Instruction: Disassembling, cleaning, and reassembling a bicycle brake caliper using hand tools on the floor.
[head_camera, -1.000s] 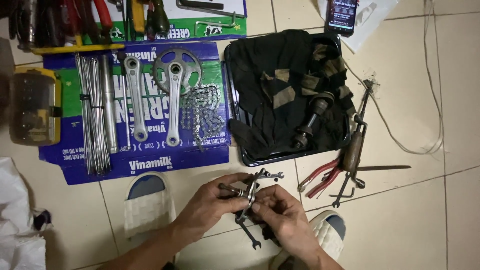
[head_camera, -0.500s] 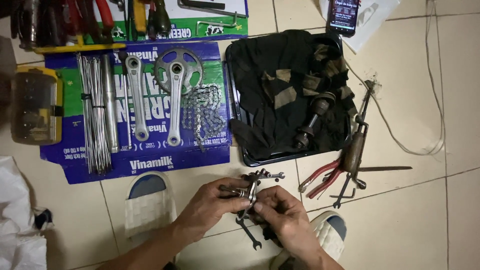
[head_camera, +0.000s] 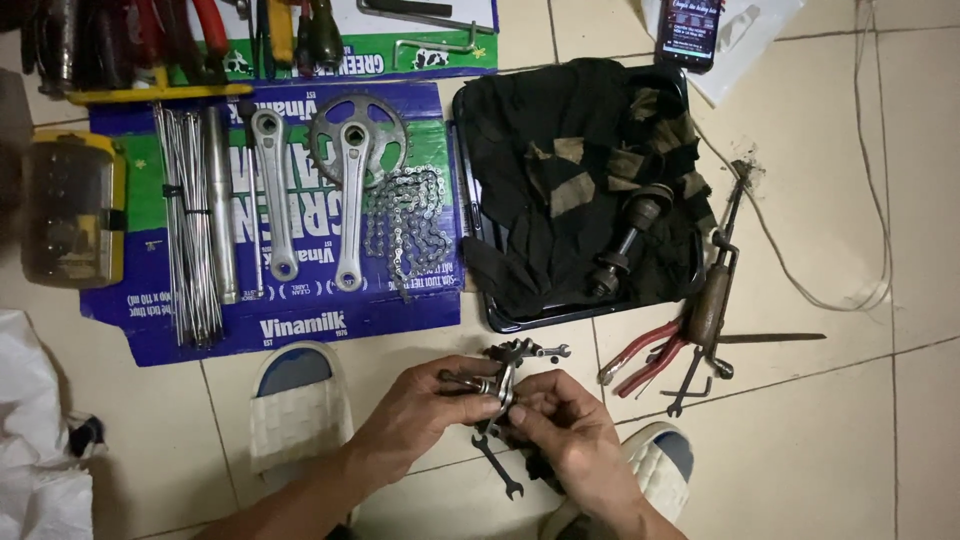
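Note:
My left hand (head_camera: 418, 412) and my right hand (head_camera: 562, 428) meet low in the middle of the head view, both gripping a small metal bicycle part (head_camera: 503, 383) with arms and bolts sticking out. The fingers of each hand curl around it from either side. A small open-ended wrench (head_camera: 497, 468) lies on the tile floor just below the hands. More small metal pieces (head_camera: 528, 351) sit on the floor right above the held part.
A blue cardboard sheet (head_camera: 290, 325) carries spokes (head_camera: 190, 240), two crank arms (head_camera: 275, 195), a chainring (head_camera: 358, 125) and a chain (head_camera: 405, 225). A dark tray (head_camera: 500, 322) holds black rags and an axle (head_camera: 625, 240). Red pliers (head_camera: 640, 355), a wooden-handled tool (head_camera: 708, 305), a phone (head_camera: 688, 30) and two slippers (head_camera: 298, 405) lie around.
The hands have turned the metal part slightly between the fingers; they stay in the same spot. Nothing else has moved.

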